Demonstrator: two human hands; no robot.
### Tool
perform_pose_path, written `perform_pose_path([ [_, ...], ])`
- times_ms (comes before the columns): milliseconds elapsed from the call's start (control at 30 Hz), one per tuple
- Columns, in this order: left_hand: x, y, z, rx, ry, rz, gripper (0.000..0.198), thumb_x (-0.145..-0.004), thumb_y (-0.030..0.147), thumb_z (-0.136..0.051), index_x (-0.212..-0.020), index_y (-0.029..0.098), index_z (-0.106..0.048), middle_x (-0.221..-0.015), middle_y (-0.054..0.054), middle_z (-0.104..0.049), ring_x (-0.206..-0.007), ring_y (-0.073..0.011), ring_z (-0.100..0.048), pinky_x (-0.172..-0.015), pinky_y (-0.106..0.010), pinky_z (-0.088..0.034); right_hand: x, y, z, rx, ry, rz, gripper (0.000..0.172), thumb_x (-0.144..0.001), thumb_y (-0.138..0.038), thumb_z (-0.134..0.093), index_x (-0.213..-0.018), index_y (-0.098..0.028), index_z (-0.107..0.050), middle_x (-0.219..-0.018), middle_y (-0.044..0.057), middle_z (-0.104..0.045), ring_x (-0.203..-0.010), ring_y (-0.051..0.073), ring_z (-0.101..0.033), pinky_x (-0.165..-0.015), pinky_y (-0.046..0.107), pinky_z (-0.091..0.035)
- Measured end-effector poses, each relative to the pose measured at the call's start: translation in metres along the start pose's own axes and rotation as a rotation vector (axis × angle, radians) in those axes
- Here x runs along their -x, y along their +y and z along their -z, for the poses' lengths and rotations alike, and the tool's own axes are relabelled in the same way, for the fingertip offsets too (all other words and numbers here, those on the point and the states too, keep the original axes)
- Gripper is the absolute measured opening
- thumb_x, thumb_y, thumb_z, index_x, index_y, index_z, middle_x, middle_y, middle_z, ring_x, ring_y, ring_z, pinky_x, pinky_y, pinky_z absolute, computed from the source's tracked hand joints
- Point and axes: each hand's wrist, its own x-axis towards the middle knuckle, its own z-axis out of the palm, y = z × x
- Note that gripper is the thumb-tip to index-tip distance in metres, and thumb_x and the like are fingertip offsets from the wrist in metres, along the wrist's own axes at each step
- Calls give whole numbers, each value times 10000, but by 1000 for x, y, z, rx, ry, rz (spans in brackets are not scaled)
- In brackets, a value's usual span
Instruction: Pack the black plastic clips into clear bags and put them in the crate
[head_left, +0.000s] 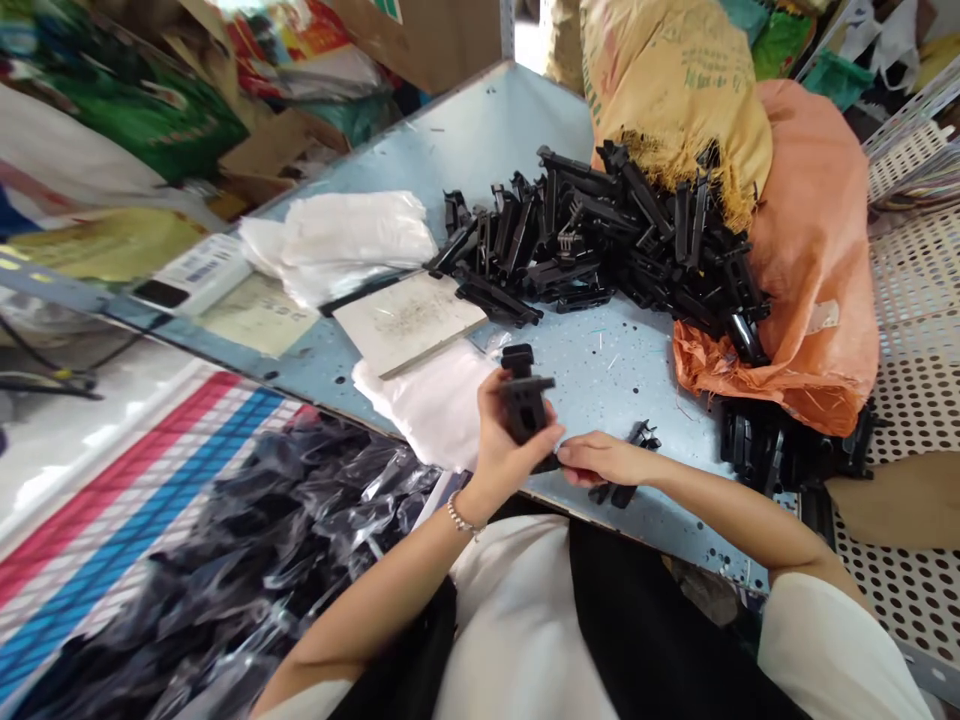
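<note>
My left hand is wrapped round a black plastic part, held upright over the front edge of the table. Close beside it, my right hand has its fingers pinched together at the lower end of that part. Whether something small sits in this pinch is hidden. Under my right wrist lie a few more black plastic parts. Behind my hands spreads a big pile of similar black parts, spilling from a yellow woven sack and an orange sack.
Left of my hands, a stack of white plastic bags lies partly under a white board. Another white bag stack is behind. A bin of wrapped dark parts stands below the blue table's left edge. Perforated shelving is at right.
</note>
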Motion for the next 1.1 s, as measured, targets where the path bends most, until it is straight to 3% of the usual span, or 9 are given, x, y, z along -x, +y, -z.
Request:
perform_pose_path([
  [200, 13, -63, -37, 63, -58, 612, 425, -816, 422, -624, -1142, 154, -579, -935, -66, -694, -872, -251, -688, -782, -393, -573, -84, 1, 114, 908, 744, -15, 288, -1020, -192, -408, -1207, -164, -625, -1259, 146, -609, -1161, 268, -534, -937, 375, -440],
  [300, 27, -84, -60, -303, -240, 365, 473, -863, 325, -590, -1304, 154, -568, -1213, -127, -660, -1176, -297, -599, -1043, -478, -482, -127, 7, 164, 1140, 922, -117, 413, -977, -84, -362, -1349, -85, -543, -1413, 212, -514, -1273, 345, -441, -994, 459, -394],
  [433, 25, -92, -58, -785, -298, 67, 474, -943, 269, -514, -1405, 169, -539, -1472, -183, -494, -1382, -359, -415, -1161, -620, -295, -142, 15, 191, 1251, 867, -90, 357, -960, -161, -447, -1270, -44, -578, -1268, 232, -587, -1187, 369, -457, -976, 506, -372],
  [533, 3, -90, -32, -775, -253, 49, 460, -950, 382, -546, -1367, 190, -573, -1471, -179, -496, -1389, -363, -408, -1165, -633, -277, -122, 20, 182, 1135, 845, 16, 325, -922, -297, -541, -1128, -64, -636, -1152, 219, -631, -1134, 362, -481, -970, 497, -374],
  [633, -26, -82, -12, -375, -143, 79, 669, -914, 587, -561, -1466, 226, -453, -1501, -164, -471, -1411, -325, -414, -1172, -561, -322, -90, 29, 144, 675, 803, 55, 374, -964, -425, -440, -1027, -124, -652, -950, 128, -669, -937, 280, -572, -825, 398, -460],
  [767, -43, -57, -18, 195, -135, 160, 762, -852, 712, -570, -1452, 262, -437, -1424, -127, -561, -1340, -304, -509, -1076, -488, -459, -44, 37, 73, 142, 428, 57, 598, -1038, -514, -194, -871, -162, -648, -702, 41, -627, -646, 180, -570, -614, 311, -476],
  [867, -32, -34, -29, 207, -165, 234, 636, -865, 634, -629, -1334, 221, -511, -1146, -87, -677, -1035, -249, -659, -906, -408, -554, -14, 29, 43, 156, 425, 54, 604, -1034, -569, -245, -789, -178, -634, -758, 60, -651, -743, 196, -599, -732, 350, -498],
  [967, -13, -19, -31, 10, -161, 205, 621, -894, 562, -644, -1367, 218, -435, -1046, -54, -650, -833, -184, -656, -793, -354, -566, 5, 13, 42, 401, 664, 87, 521, -1017, -591, -304, -926, -185, -618, -930, 99, -643, -921, 239, -573, -874, 408, -461],
  [1100, 6, -11, -29, -194, -178, 120, 658, -952, 532, -558, -1466, 231, -278, -1259, -122, -575, -979, -225, -660, -879, -415, -554, -3, 0, 46, 626, 747, 217, 479, -997, -617, -324, -855, -215, -542, -866, 89, -585, -899, 245, -542, -852, 399, -454],
])
